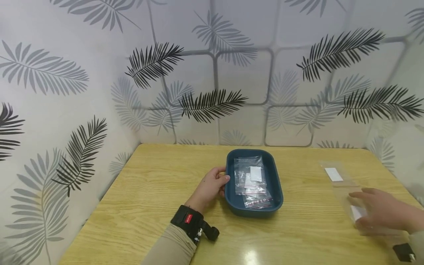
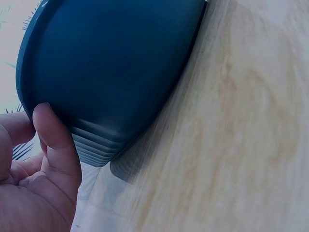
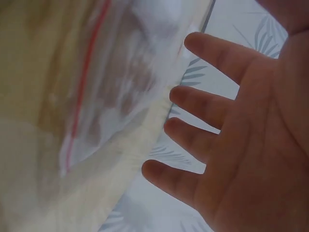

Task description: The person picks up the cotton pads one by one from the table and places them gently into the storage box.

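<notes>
A dark blue plastic bin point(image 1: 280, 189) stands on the table. My left hand point(image 1: 209, 184) holds its left side, thumb and fingers pinching the rim, as the left wrist view shows close up. Inside lie several clear zip bags point(image 1: 240, 171) with white labels, overlapping each other. Over at the right, my right hand point(image 1: 384, 209) hovers close over a clear zip bag point(image 1: 357, 212) with a white label, blurred in the head view. Its fingers are spread and straight in the right wrist view, beside a zip bag point(image 3: 120, 82) with a red seal line.
Just beyond the right hand, another clear bag point(image 1: 345, 181) with a white label point(image 1: 333, 174) lies on the wooden table point(image 1: 149, 173). A wall with a feather pattern point(image 1: 241, 121) rises behind the table's back edge.
</notes>
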Action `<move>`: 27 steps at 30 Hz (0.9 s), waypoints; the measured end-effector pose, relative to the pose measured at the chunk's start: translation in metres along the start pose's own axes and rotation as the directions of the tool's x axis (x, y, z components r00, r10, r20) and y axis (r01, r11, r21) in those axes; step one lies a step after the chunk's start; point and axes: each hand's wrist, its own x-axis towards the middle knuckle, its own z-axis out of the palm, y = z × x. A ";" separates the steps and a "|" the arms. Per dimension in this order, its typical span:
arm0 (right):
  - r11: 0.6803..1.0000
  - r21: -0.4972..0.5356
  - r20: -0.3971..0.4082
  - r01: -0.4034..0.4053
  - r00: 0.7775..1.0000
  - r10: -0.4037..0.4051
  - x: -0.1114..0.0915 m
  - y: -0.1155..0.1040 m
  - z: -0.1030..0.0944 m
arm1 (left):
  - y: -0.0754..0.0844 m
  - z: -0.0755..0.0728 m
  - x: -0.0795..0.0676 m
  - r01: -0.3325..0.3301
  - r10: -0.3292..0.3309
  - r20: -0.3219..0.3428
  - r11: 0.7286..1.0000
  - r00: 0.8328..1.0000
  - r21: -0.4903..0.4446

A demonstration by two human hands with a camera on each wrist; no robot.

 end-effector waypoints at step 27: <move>1.000 -0.010 -0.036 -0.024 0.999 0.024 -0.008 -0.001 0.009 | 0.003 0.002 -0.003 0.020 -0.020 -0.010 0.999 1.000 0.028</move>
